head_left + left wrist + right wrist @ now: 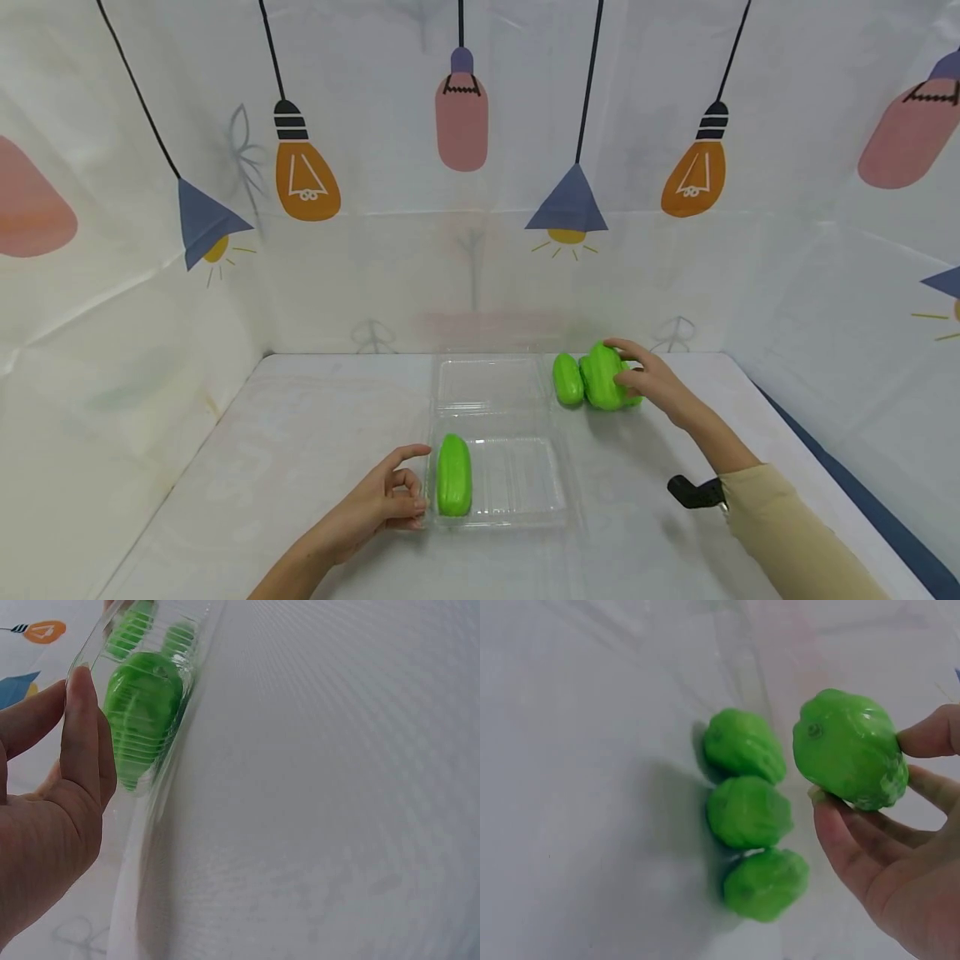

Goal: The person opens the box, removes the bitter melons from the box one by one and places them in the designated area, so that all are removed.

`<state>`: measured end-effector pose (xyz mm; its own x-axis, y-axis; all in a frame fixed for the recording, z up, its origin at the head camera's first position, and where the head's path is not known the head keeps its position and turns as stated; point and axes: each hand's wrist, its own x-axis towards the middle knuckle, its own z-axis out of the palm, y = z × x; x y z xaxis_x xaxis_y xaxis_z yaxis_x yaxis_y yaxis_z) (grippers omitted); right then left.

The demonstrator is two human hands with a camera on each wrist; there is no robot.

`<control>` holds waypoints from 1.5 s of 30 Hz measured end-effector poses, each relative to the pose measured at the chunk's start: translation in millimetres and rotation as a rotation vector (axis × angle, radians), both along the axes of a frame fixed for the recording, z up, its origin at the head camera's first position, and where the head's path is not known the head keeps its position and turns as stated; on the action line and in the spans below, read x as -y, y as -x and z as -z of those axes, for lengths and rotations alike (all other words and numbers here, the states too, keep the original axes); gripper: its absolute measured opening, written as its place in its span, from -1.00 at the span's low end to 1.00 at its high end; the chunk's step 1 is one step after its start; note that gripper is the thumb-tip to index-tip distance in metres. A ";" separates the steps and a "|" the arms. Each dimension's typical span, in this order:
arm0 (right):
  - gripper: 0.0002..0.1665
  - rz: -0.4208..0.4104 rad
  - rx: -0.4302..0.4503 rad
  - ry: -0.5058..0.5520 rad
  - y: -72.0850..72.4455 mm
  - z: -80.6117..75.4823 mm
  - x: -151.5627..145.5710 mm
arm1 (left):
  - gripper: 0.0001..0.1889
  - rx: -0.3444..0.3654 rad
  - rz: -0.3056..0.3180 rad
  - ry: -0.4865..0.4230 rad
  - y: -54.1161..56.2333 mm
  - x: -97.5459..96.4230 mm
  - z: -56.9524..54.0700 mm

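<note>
My right hand [660,387] pinches a glossy green ribbed vegetable [849,746] between thumb and fingers, raised beside three similar green vegetables [748,812] in a row. In the head view these overlap, and one vegetable [567,380] shows clearly at the row's left end. A clear plastic clamshell box [517,479] lies with its lid [491,383] folded back. One long green vegetable [453,475] lies against the left wall of its base. My left hand [375,500] is at that side, pinching the box's rim, as the left wrist view [75,742] shows.
A white-covered table [315,417] bears everything. White curtains [375,267] with printed lamps rise behind and at both sides. The row of vegetables stands just right of the folded-back lid. A black strap-like piece [693,492] is at my right wrist.
</note>
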<state>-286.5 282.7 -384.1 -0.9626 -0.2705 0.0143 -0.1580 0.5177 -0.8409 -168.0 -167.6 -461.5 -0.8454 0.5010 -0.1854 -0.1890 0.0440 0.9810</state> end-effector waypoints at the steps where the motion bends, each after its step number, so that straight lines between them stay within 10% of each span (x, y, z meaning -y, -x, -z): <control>1: -0.22 0.002 0.001 -0.005 0.2 0.8 -2.2 | -0.14 0.000 0.000 0.000 0.1 -0.1 0.1; 45: -0.21 0.105 -0.007 -0.092 22.7 22.3 -69.9 | -0.15 0.016 0.000 0.004 0.5 0.5 -0.9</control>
